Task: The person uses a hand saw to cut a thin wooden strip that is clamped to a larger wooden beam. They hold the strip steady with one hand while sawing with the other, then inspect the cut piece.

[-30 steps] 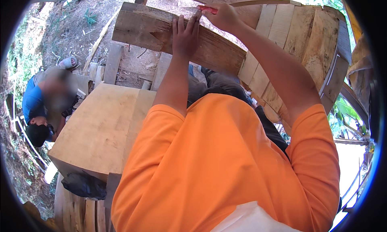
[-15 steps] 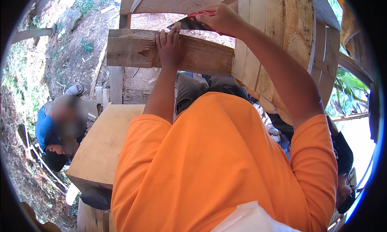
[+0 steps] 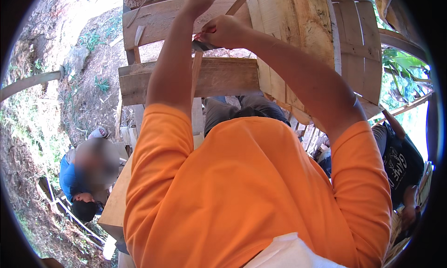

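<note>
My right hand is closed around the red handle of a saw, whose dark blade shows only in part to the left of my fist. Just below the blade a narrow wooden strip runs toward me across a rough plank. At the upper edge, my left hand reaches over the far curved planks; a finger or thumb sticks out, and the picture's edge cuts the rest off. Another thin strip slants behind my right hand; whether both strips are one piece, I cannot tell.
Wide curved planks rise at the right, under my right forearm. A wooden box-like block stands at my left. One person in blue crouches at the left; another in a dark shirt is at the right.
My left hand has left the plank and moved up past the saw. The saw and my right hand have shifted left and a little nearer. The narrow strip now shows across the plank.
</note>
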`<state>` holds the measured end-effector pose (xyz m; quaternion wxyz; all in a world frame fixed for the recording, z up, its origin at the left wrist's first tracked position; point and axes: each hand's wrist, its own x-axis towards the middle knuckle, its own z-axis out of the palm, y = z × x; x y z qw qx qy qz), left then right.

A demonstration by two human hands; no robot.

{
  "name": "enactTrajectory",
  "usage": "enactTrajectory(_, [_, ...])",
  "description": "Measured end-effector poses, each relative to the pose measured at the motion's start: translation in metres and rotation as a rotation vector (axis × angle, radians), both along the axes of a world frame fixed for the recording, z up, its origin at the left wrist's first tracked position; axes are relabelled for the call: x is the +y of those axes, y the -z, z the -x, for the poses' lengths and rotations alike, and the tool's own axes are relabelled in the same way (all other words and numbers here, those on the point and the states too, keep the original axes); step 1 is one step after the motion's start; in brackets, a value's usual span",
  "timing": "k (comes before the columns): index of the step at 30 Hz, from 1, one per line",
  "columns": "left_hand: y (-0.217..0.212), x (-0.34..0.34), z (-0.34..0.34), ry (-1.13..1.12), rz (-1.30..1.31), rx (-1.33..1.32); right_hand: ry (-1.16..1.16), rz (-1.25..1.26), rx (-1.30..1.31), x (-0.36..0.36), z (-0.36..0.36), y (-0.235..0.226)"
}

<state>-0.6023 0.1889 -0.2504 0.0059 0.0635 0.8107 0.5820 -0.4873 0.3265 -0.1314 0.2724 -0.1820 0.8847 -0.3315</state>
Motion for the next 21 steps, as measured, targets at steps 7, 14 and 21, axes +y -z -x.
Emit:
enactTrajectory(7, [0.061, 0.073, 0.065, 0.687, 0.033, -0.111, -0.043, -0.108, -0.144, 0.012, 0.011, -0.019])
enactTrajectory(14, [-0.107, -0.008, 0.014, 0.138, -0.441, -0.102, -0.167, -0.366, -0.303, 0.012, 0.031, -0.059])
enactTrajectory(21, [-0.187, -0.159, -0.161, -0.565, -0.429, 0.27, -0.269, -0.27, -0.247, -0.001, 0.001, -0.133])
